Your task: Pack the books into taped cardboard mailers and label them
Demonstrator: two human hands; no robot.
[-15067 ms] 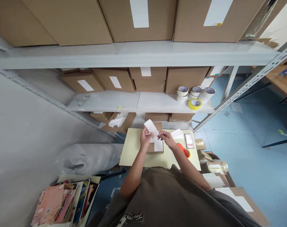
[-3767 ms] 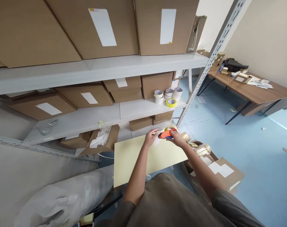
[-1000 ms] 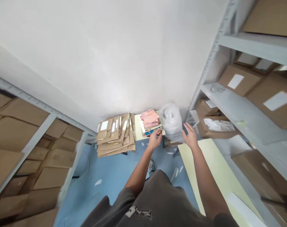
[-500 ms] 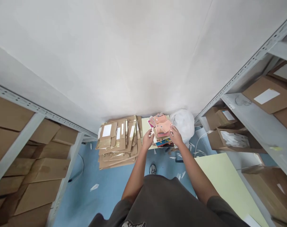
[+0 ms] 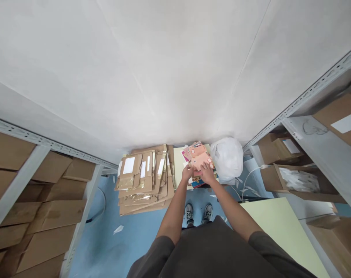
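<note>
A stack of thin books and booklets with pink covers on top [image 5: 199,156] lies on a small pale yellow table [image 5: 177,164] against the white wall. Both my hands are at the stack's near edge. My left hand [image 5: 187,172] has its fingers curled round the left side of the stack. My right hand [image 5: 206,173] rests on the top pink booklet, fingers bent over it. The fingertips of both hands are partly hidden by the booklets.
A pile of flattened brown mailers with white labels [image 5: 143,177] lies left of the stack. A white plastic bag [image 5: 227,159] sits to the right. Metal shelves with cardboard boxes [image 5: 297,162] flank both sides. A pale yellow tabletop [image 5: 282,231] is at lower right, blue floor [image 5: 126,239] below.
I have stepped closer to the booklet stack. Both hands have closed in on its near edge; the right hand moved from the stack's right side onto the top booklet.
</note>
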